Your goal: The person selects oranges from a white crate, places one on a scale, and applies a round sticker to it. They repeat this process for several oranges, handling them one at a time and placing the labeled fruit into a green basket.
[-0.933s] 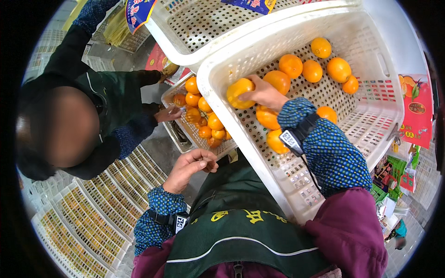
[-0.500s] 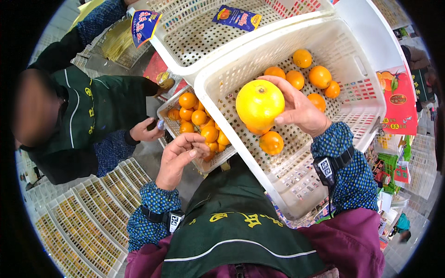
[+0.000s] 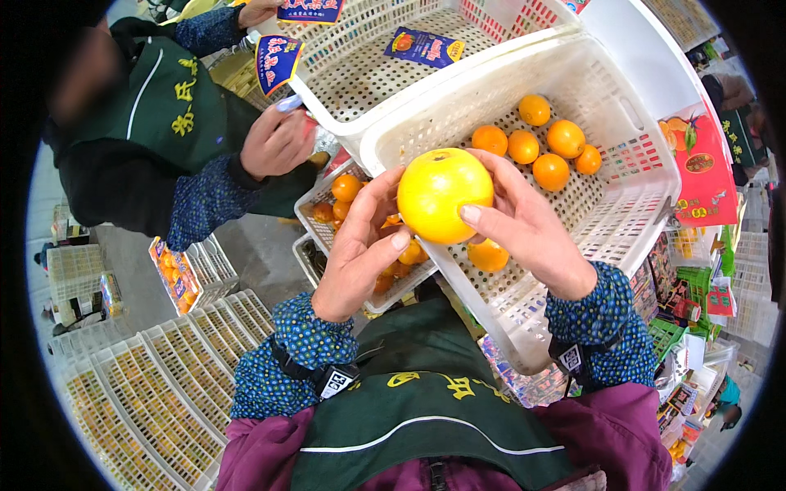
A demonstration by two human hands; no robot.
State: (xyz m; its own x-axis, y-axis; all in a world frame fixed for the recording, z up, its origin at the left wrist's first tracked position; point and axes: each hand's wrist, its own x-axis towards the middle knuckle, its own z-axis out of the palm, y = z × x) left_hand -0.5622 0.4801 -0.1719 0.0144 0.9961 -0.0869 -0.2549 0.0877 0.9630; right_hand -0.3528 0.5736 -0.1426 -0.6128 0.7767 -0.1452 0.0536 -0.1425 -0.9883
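My right hand (image 3: 528, 229) grips a large yellow citrus fruit (image 3: 442, 192) held above the white plastic crate (image 3: 630, 106), its thumb across the fruit's lower right. My left hand (image 3: 356, 254) cups the fruit's left side, some fingertips hidden behind it. In that crate lie several oranges (image 3: 565, 139), two or more partly covered by my hands and the fruit. More oranges (image 3: 348, 188) fill a smaller crate (image 3: 315, 188) to the left, partly hidden by my left hand.
A co-worker's hand (image 3: 274, 143) is near the crates at upper left. Behind is another crate (image 3: 352, 98) with a blue label (image 3: 422, 47). Stacked crates (image 3: 164, 376) stand at lower left; red printed card (image 3: 700, 172) and assorted packages (image 3: 688, 376) are at right.
The yellow fruit has been lifted from the crate by my right hand. My left hand has risen to meet it. The co-worker's hand has moved upward.
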